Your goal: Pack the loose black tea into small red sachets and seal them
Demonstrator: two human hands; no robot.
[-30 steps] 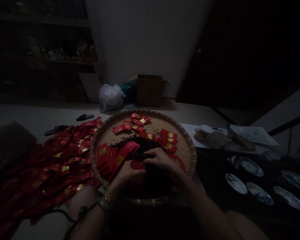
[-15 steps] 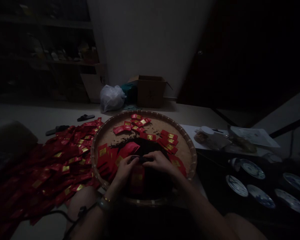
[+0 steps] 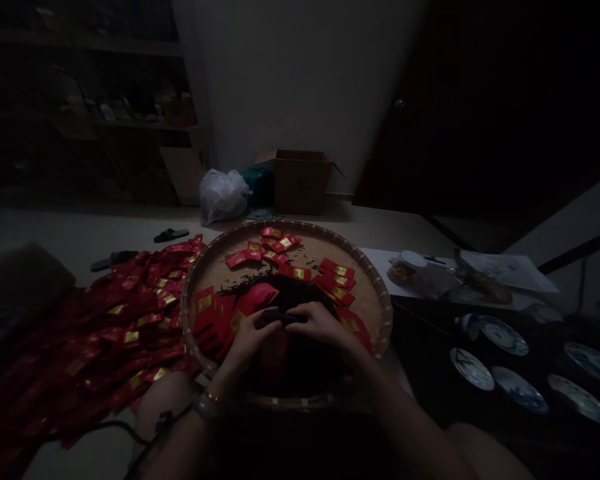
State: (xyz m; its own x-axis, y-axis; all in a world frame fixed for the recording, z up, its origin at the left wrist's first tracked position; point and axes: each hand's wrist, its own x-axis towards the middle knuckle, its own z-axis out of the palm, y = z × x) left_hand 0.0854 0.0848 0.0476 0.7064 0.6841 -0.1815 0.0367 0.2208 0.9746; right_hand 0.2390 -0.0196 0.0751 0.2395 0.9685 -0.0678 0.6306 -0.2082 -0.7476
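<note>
Over a round woven bamboo tray [image 3: 373, 267], my left hand [image 3: 250, 333] and my right hand [image 3: 320, 321] pinch the dark upper edge of a red packet [image 3: 273, 355]. The packet hangs between them, its lower part in deep shadow. Dark loose tea leaves [image 3: 305, 291] are heaped in the tray beneath and behind my hands. Flat red packets [image 3: 213, 310] with gold labels lie by my left hand, and more red packets [image 3: 351, 323] lie beyond my right wrist. Several plump red packets [image 3: 280, 247] rest at the tray's far side.
A big pile of red packets [image 3: 145, 320] covers the floor to the left. Blue-and-white plates [image 3: 503, 335] and a lidded jar [image 3: 413, 263] stand on the right. A cardboard box [image 3: 303, 183] and a white plastic bag [image 3: 224, 195] are by the wall. The room is dim.
The packet between my hands has tilted slightly, and its gold label has gone dark. Both hands keep nearly the same place and grip.
</note>
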